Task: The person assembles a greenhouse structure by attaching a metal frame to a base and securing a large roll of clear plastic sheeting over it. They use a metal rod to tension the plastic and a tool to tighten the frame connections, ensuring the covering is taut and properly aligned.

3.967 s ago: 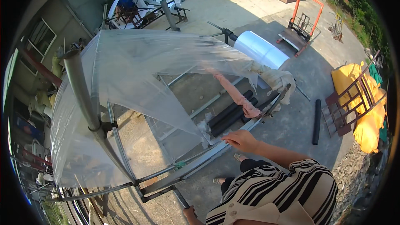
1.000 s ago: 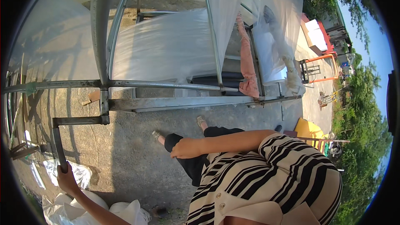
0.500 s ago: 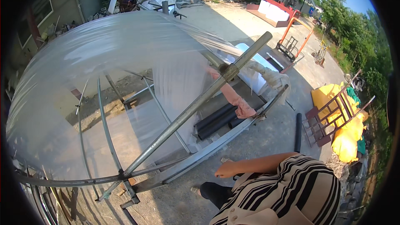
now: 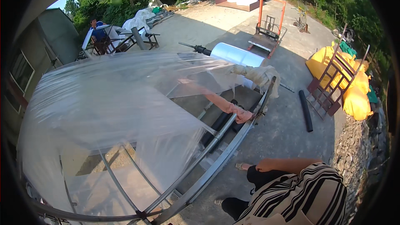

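Observation:
My right hand (image 4: 264, 165) hangs beside my dark trouser leg, its fingers curled in and nothing seen in them. It touches nothing of the frame. My left hand is out of sight. In front of me stands a curved metal pipe frame (image 4: 199, 186) with clear plastic film (image 4: 96, 96) draped over it in folds. A strip of pink cloth (image 4: 225, 105) runs to the frame's near rail, where a bunched end of pale film (image 4: 259, 75) also hangs. Black tubes (image 4: 220, 120) lie inside the frame.
A large white film roll (image 4: 237, 54) lies beyond the frame. An orange-framed trolley (image 4: 271, 21) stands farther back. To the right are a black tube (image 4: 305, 111), a brown metal rack (image 4: 333, 85) and yellow sacks (image 4: 357, 100). At the far left a person in blue (image 4: 98, 33) is near metal frames.
My view has turned and shifted, so the covered frame appears lower and the film roll shows more fully. My right hand has stayed down beside my body.

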Demonstrator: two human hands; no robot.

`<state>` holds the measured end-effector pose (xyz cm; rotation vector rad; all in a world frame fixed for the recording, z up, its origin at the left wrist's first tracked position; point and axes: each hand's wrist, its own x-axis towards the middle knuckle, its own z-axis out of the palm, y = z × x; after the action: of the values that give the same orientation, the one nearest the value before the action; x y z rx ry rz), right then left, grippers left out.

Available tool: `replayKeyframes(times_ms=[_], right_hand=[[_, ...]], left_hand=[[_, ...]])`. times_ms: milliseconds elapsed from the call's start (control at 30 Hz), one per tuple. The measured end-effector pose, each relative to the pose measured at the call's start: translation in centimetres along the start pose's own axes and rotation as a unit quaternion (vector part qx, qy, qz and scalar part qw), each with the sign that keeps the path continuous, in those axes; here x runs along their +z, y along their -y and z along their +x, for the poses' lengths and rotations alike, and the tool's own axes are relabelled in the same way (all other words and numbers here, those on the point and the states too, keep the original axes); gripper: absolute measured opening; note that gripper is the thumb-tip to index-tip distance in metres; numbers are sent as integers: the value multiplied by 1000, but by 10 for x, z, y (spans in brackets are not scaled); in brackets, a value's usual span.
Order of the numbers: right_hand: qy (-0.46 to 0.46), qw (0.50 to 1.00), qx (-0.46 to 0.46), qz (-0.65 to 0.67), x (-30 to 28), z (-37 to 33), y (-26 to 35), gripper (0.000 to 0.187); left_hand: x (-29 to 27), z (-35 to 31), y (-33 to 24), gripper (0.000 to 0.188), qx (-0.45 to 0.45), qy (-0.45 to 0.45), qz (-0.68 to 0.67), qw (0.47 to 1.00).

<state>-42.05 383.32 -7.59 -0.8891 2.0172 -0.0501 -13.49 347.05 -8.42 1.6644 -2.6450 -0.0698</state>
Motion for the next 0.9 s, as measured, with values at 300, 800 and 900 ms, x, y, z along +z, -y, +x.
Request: replayKeyframes(times_ms=[300, 800, 900], right_hand=[[7, 996, 58, 66, -3, -17, -44, 29], [-303, 883, -208, 290, -158, 14, -76, 20], [-552, 728, -317, 254, -276, -38, -75, 18]], left_hand=[[-11, -5, -42, 32, -5, -17, 22, 1000], [-66, -21, -126, 29, -82, -70, 84, 991], [-78, -24, -134, 28, -101, -76, 99, 987]])
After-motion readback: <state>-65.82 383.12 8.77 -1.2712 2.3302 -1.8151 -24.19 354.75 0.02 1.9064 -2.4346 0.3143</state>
